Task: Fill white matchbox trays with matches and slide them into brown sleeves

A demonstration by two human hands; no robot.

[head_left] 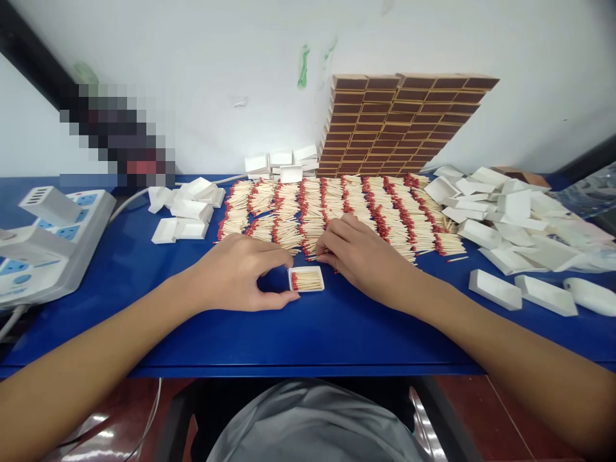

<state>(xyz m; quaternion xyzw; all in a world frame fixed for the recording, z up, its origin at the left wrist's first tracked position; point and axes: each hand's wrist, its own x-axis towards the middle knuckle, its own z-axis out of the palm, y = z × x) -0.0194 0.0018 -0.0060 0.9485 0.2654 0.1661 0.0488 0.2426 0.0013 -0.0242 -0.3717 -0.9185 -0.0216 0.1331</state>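
Note:
A small white matchbox tray lies on the blue table, partly filled with red-tipped matches, heads to the left. My left hand grips the tray's left end between thumb and forefinger. Just beyond and to the right of the tray, my right hand has its fingers curled together at the near edge of the match rows, pinching matches; how many is hidden. The loose matches lie in several side-by-side columns, heads mostly to the left.
Closed matchboxes are stacked against the wall. Empty white trays lie in piles at left, at right and at the back. A power strip with plugs occupies the left side. The table's front edge runs before me.

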